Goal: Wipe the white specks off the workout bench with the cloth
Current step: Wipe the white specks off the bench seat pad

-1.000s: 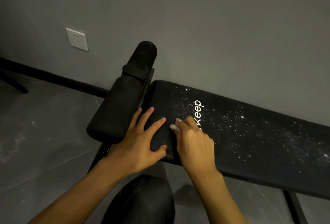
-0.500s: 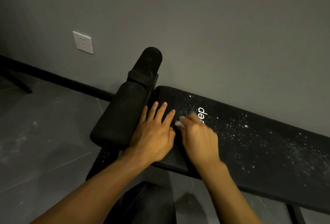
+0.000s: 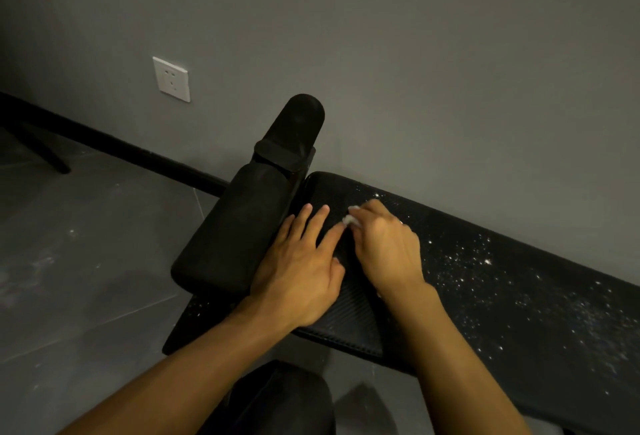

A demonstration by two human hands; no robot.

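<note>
At the left end of the workout bench (image 3: 519,313), head cam: my left hand (image 3: 301,272) lies flat on the pad, fingers spread & straight, bracing. Just beside it my right hand (image 3: 384,247) has fingers curled, pinching the small white cloth (image 3: 349,219) down on the pad near the far edge. The white specks (image 3: 485,261) scatter thick toward the right end, some by the near edge too; the patch under my hands looks mostly clean. The leg roller (image 3: 239,226) sits just beside the left end. Risk, I reckon: cloth's tiny, so a fast swipe just pushes dust onto the floor (image 3: 86,261) or smears it; loose pinch & it slips out.
</note>
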